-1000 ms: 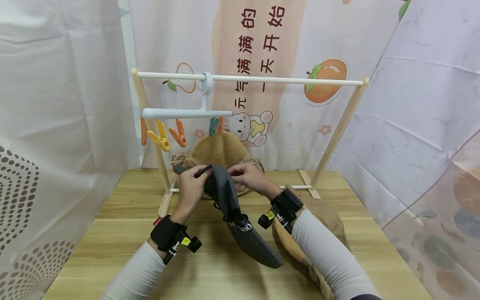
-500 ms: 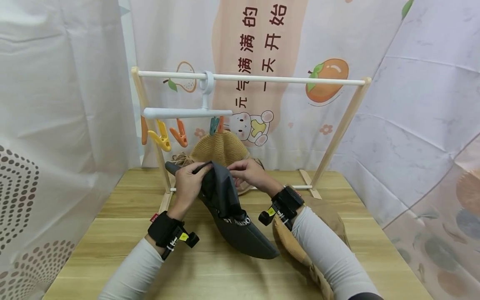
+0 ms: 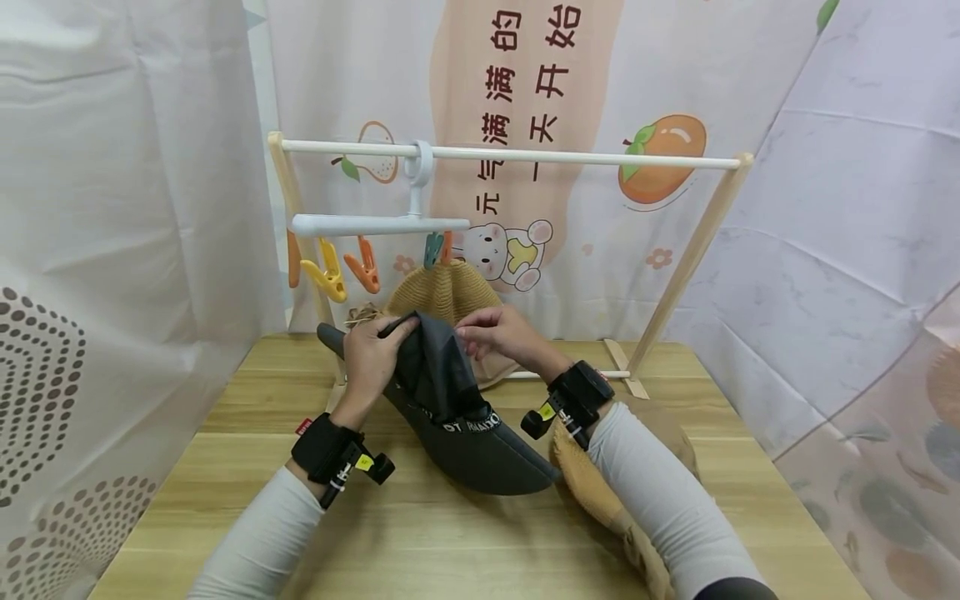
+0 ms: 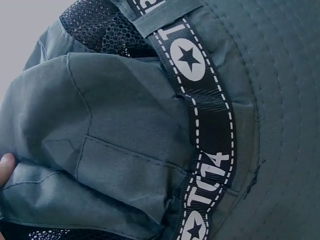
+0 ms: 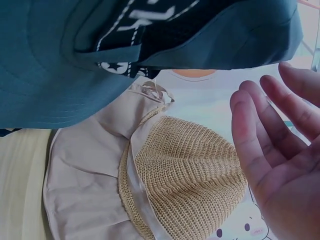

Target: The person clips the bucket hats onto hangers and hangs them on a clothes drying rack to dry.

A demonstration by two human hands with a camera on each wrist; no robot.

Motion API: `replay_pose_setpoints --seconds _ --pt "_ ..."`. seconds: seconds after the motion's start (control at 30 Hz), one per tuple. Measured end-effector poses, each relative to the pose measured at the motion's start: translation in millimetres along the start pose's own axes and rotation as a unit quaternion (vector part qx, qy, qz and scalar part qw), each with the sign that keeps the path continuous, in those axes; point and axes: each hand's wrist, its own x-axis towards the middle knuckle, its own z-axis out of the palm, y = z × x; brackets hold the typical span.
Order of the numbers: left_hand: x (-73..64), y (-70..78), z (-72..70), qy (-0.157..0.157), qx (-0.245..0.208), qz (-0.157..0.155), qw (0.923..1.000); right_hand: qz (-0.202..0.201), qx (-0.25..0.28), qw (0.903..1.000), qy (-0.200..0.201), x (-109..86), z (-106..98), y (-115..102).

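Observation:
A dark grey bucket hat [image 3: 480, 454] with a black lettered band and mesh panels hangs tilted over the table, its crown [image 4: 120, 110] creased. My left hand [image 3: 369, 354] pinches the crown near its top left, with the brim behind that hand. Only one of its fingertips [image 4: 6, 169] shows in the left wrist view. On the other side, my right hand [image 3: 504, 336] has its fingertips right at the crown's edge. Its fingers [image 5: 267, 132] are loosely extended beside the hat in the right wrist view, with the thumb hidden there.
A straw-crowned hat [image 3: 442, 292] with a beige brim stands behind the hands. Another tan hat [image 3: 592, 487] lies under my right forearm. A wooden rack [image 3: 686, 250] holds a white hanger [image 3: 375, 225]; several clips, including a yellow clip [image 3: 326, 273], hang there.
The grey hat has been turned and raised a little, its brim swinging up so more of the lettered band faces me. My left hand has shifted slightly left and upward.

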Motion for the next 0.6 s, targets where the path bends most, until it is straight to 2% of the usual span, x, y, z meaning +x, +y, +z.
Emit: replay_pose_setpoints --seconds 0.23,0.37,0.53,0.6 --pt "3.8 0.3 -3.4 -0.015 0.047 0.0 0.9988 -0.007 0.019 0.9998 0.008 5.1 0 -4" --pt "5.1 -1.9 -3.4 -0.017 0.062 0.021 0.9977 -0.008 0.017 0.9997 0.014 7.9 -2 -5" --pt "7.8 -6.5 -2.9 0.001 0.081 0.052 0.9953 0.001 0.005 0.9996 0.029 11.6 -3 -8" --pt "9.4 -7.9 -3.3 0.005 0.09 0.054 0.9945 0.002 -0.003 0.9994 0.035 13.2 -3 -10"
